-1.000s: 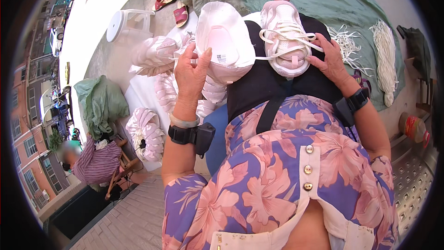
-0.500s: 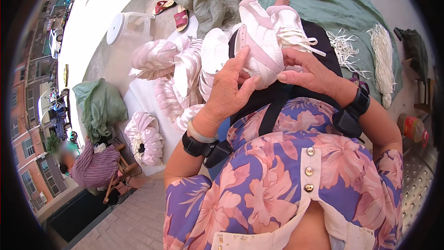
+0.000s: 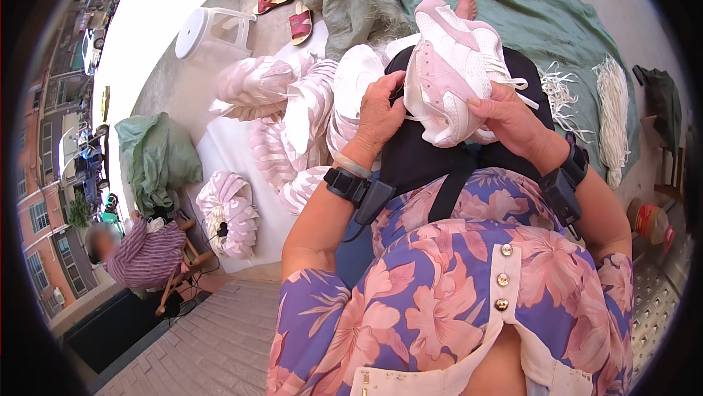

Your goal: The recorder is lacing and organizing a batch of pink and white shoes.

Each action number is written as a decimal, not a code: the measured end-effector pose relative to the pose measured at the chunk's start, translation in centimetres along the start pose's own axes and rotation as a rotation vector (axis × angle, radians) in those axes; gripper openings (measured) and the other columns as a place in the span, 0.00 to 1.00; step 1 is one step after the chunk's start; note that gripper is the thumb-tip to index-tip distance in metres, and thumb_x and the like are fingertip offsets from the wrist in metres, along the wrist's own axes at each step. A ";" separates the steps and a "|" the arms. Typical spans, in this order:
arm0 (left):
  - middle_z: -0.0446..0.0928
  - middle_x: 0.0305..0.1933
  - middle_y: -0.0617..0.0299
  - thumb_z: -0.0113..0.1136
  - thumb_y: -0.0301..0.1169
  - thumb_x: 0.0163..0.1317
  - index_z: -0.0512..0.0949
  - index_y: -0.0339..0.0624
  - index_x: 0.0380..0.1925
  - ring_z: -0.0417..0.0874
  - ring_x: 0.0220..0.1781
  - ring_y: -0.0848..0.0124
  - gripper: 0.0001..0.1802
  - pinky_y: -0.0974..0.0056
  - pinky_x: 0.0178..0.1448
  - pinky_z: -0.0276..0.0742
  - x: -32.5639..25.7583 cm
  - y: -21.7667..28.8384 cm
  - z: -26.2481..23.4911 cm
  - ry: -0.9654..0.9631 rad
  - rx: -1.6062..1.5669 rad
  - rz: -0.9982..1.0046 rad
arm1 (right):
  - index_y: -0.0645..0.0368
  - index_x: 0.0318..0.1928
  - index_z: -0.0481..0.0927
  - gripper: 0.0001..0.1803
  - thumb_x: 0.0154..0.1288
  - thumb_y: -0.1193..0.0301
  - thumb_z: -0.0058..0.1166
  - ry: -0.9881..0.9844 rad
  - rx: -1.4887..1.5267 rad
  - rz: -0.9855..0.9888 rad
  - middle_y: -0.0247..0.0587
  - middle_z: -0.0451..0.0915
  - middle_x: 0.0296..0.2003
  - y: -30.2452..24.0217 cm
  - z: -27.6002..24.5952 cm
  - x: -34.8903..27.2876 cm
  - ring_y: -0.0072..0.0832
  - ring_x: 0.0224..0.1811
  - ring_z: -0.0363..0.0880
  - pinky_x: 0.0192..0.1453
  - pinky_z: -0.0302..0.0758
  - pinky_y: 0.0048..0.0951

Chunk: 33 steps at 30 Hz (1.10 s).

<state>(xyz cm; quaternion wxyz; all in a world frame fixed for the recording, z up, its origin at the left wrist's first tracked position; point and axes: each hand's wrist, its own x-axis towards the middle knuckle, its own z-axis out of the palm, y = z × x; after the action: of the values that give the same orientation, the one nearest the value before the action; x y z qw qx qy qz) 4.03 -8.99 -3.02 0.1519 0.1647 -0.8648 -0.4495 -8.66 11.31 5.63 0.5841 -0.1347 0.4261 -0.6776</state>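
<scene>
A pair of pink and white sneaker uppers [image 3: 448,77] lies over my lap, one upper overlapping the other. White laces [image 3: 500,70] run through the farther one. My right hand [image 3: 516,121] grips the near end, thumb on top of the mesh and the fingers mostly hidden beneath. At the left edge of the uppers is my left hand [image 3: 379,114], its fingers curled in; whatever may be between them does not show. Black cloth [image 3: 410,158] covers my lap under the uppers.
Bundled pink and white uppers [image 3: 293,114] pile up at my left, with another round bundle [image 3: 228,214] nearer. Loose white laces [image 3: 562,99] and a lace hank [image 3: 611,107] lie on green cloth at right. A white stool [image 3: 194,34], red sandals [image 3: 300,24] and a seated person [image 3: 146,253] are farther left.
My left hand has come off the uppers' face and moved to their left edge, its fingers now curled. The right hand still holds the uppers, which sit slightly more to the right in view.
</scene>
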 end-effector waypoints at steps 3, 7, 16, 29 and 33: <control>0.75 0.44 0.50 0.62 0.32 0.46 0.71 0.37 0.49 0.75 0.46 0.59 0.27 0.59 0.49 0.71 1.6 -2.0 -1.6 -0.192 -0.259 -0.473 | 0.63 0.59 0.66 0.25 0.61 0.71 0.53 0.000 -0.001 0.003 0.37 0.74 0.50 -0.6 0.1 -0.1 0.25 0.52 0.74 0.57 0.70 0.28; 0.70 0.52 0.46 0.64 0.34 0.45 0.64 0.34 0.55 0.72 0.52 0.53 0.35 0.57 0.57 0.66 2.8 -0.4 -1.7 0.245 0.149 0.059 | 0.64 0.55 0.70 0.23 0.59 0.70 0.55 -0.025 -0.090 0.025 0.37 0.76 0.47 -1.1 1.0 -0.7 0.24 0.48 0.76 0.54 0.72 0.27; 0.78 0.26 0.63 0.61 0.36 0.54 0.75 0.34 0.39 0.78 0.30 0.76 0.17 0.70 0.37 0.73 6.8 -0.3 -0.5 -0.126 -0.442 -0.040 | 0.65 0.50 0.74 0.22 0.57 0.68 0.58 -0.077 -0.152 0.059 0.35 0.79 0.42 -0.5 -1.1 -1.5 0.22 0.43 0.77 0.50 0.72 0.24; 0.67 0.15 0.72 0.57 0.29 0.50 0.77 0.39 0.19 0.64 0.16 0.83 0.06 0.75 0.22 0.62 14.6 7.9 -8.1 -0.255 -0.391 -0.076 | 0.64 0.50 0.75 0.21 0.54 0.72 0.59 -0.110 -0.278 0.167 0.36 0.80 0.41 -2.3 1.2 -0.8 0.21 0.42 0.77 0.49 0.72 0.23; 0.70 0.18 0.71 0.58 0.30 0.48 0.78 0.40 0.23 0.67 0.21 0.82 0.05 0.75 0.27 0.64 15.5 5.5 -5.6 -0.564 -0.323 -0.183 | 0.65 0.48 0.77 0.21 0.51 0.74 0.60 -0.226 -0.348 0.145 0.33 0.80 0.40 -3.0 0.2 -1.4 0.19 0.43 0.76 0.50 0.71 0.23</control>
<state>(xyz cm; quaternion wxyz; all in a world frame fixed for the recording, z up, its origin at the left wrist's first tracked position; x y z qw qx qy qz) -8.41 -16.62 6.39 -0.1103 0.0845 -0.7720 -0.6202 -10.15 12.39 8.41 0.6435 -0.2777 0.4770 -0.5304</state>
